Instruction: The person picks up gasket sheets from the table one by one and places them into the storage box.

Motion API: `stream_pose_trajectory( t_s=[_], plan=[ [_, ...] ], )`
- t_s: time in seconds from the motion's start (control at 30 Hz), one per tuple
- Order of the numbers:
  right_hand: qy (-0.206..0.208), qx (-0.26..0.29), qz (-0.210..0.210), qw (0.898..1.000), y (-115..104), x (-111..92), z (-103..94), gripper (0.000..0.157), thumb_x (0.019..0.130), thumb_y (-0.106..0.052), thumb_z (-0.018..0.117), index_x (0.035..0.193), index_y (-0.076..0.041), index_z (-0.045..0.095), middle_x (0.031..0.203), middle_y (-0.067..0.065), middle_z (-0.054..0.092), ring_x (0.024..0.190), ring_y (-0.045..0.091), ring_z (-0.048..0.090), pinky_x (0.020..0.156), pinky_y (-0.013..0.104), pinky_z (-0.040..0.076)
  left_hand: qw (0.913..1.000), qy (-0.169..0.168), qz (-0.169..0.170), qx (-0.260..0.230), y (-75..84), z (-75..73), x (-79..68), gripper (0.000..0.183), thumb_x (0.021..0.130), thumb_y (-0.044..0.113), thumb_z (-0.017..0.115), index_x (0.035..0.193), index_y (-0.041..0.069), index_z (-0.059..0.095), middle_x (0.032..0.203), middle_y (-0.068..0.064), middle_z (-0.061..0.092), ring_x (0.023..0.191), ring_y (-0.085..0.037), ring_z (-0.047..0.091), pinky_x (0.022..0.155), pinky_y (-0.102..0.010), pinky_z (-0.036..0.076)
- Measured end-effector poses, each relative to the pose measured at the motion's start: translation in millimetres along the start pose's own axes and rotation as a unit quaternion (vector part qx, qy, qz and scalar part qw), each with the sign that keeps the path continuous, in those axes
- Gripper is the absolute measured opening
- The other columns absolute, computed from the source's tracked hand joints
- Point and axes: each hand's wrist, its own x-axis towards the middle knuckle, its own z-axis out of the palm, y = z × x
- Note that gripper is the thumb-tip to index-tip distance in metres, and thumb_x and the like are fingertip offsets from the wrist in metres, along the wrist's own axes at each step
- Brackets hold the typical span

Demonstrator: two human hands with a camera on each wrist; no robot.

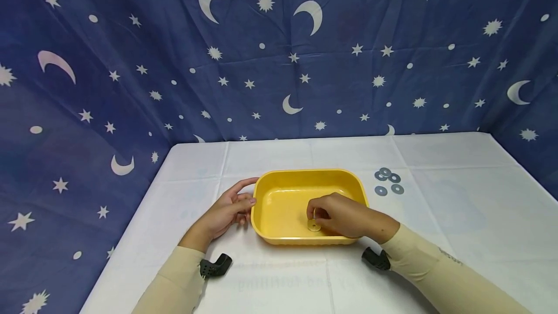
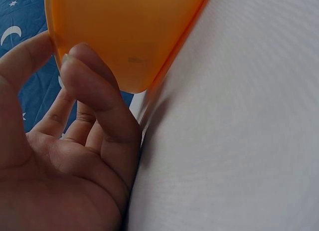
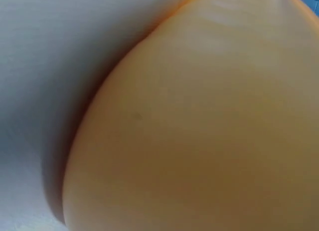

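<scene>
A yellow plastic tray (image 1: 283, 210) with rounded corners stands on the white-covered table. At its left end, my left hand (image 1: 228, 210) touches the rim from outside with thumb and forefinger; the other fingers bend loosely below. The left wrist view has these fingers (image 2: 94, 94) against the tray's outer wall (image 2: 129, 36). My right hand (image 1: 342, 214) reaches over the near rim and pinches a small washer (image 1: 314, 227), yellowish here, low inside the tray. Blurred tray wall (image 3: 199, 121) fills most of the right wrist view, where the right hand is hidden.
Several grey washers (image 1: 381, 191) lie on the table right of the tray, a few overlapping. Dark blue cloth (image 1: 279, 71) with moons and stars hangs behind and at both sides. Black wrist mounts (image 1: 216, 265) stick out from both sleeves.
</scene>
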Motion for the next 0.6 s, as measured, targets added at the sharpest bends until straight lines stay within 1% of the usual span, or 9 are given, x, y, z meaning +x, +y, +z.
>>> stream_pose_trajectory(
  t_s=[0.1,0.3,0.4,0.6],
  plan=[
    [0.003,-0.003,0.003,1.0,0.7,1.8,1.7,0.011,0.092,-0.004,0.067,0.094,-0.015,0.066,0.074,-0.008,0.058,0.067,0.004,0.051,0.062,0.02,0.047,1.0,-0.001,-0.001,0.001,0.0,-0.4,0.2,0.061,0.098,0.018,0.064,0.152,0.022,0.035,0.092,-0.003,0.063,0.063,-0.013,0.057,0.055,-0.021,0.05],
    [0.002,-0.025,0.024,0.999,0.2,4.9,6.0,0.007,0.093,-0.01,0.069,0.093,-0.017,0.067,0.076,-0.008,0.06,0.069,0.006,0.053,0.064,0.021,0.048,1.0,0.001,-0.004,0.0,-1.1,-1.1,-2.1,0.061,0.099,0.018,0.062,0.153,0.023,0.035,0.09,-0.001,0.063,0.063,-0.012,0.057,0.055,-0.02,0.05],
    [0.001,-0.03,0.023,0.999,0.6,5.5,7.4,0.007,0.092,-0.01,0.07,0.094,-0.016,0.068,0.076,-0.008,0.06,0.069,0.006,0.053,0.064,0.021,0.048,1.0,0.0,-0.002,0.0,-1.8,-1.4,-3.1,0.061,0.099,0.018,0.062,0.153,0.022,0.034,0.088,0.001,0.063,0.063,-0.012,0.056,0.055,-0.02,0.05],
    [0.012,-0.041,0.032,0.999,0.2,4.2,7.4,0.008,0.091,-0.011,0.071,0.096,-0.017,0.069,0.076,-0.009,0.06,0.068,0.007,0.053,0.064,0.021,0.048,1.0,0.003,0.001,0.003,-0.8,-0.1,-1.5,0.06,0.098,0.02,0.064,0.151,0.026,0.038,0.087,0.0,0.062,0.064,-0.013,0.056,0.055,-0.02,0.049]
  ],
)
